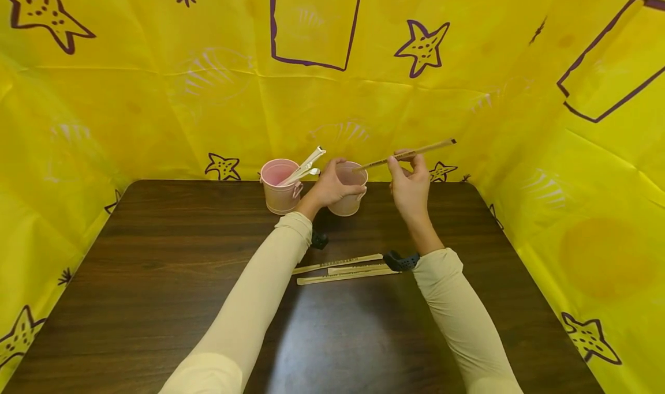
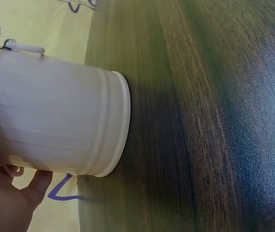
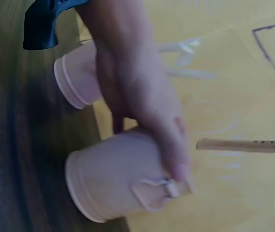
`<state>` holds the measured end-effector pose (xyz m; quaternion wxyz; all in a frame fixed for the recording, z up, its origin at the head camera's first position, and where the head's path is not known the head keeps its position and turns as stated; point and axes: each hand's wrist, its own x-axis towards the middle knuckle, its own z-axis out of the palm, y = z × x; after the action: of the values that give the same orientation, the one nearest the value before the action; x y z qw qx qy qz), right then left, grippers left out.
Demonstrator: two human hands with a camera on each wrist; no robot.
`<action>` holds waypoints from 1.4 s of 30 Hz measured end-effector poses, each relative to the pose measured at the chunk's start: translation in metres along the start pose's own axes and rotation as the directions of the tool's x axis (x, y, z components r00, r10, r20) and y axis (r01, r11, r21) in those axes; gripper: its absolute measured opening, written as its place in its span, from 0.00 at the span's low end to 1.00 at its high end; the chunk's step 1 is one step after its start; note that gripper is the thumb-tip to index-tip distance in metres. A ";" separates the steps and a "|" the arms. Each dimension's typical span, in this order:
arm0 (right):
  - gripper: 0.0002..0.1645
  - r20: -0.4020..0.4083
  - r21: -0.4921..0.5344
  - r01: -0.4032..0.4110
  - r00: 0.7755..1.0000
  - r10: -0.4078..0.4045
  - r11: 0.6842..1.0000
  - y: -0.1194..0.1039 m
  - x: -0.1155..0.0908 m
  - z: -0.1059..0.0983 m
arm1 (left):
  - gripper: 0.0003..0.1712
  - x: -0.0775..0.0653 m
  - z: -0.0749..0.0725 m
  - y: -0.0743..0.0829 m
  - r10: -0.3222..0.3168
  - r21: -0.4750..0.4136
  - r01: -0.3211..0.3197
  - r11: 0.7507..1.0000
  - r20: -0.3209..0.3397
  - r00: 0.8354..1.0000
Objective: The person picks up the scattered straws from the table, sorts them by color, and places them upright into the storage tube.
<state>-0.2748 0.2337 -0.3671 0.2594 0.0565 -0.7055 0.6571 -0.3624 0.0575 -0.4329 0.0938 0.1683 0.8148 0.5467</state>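
A pink bucket, standing on the dark table, is gripped near its rim between the curled thumb and fingers of the left hand. A paper-wrapped stick is pinched between the thumb and fingertips of the right hand, its lower end pointed leftward from that hand, by the bucket's mouth. White-wrapped items are held in a second bucket left of the left hand, and three wrapped sticks are laid nearer the wearer than both hands.
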 end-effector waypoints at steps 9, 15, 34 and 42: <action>0.21 0.076 -0.152 -0.076 0.993 0.088 0.985 0.037 0.001 0.019 | 0.60 0.000 -0.001 0.001 -0.009 0.004 0.009 1.000 0.016 1.000; 0.20 0.070 -0.215 -0.077 0.993 0.094 0.974 0.046 -0.001 0.022 | 0.62 0.000 -0.003 0.002 -0.013 0.025 0.013 1.000 0.023 1.000; 0.42 0.164 -0.446 -0.076 0.972 0.165 0.892 0.039 -0.027 -0.005 | 0.61 -0.002 -0.002 0.001 -0.025 0.017 0.024 1.000 0.029 0.999; 0.35 0.213 -0.602 0.031 0.969 0.124 0.798 0.039 -0.062 -0.011 | 0.61 -0.002 -0.002 0.002 -0.037 0.035 0.037 0.999 0.021 0.999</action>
<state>-0.2344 0.2325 -0.4295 0.1599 0.0332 -0.9046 0.3937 -0.3609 0.0553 -0.4301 0.1099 0.1607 0.8260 0.5289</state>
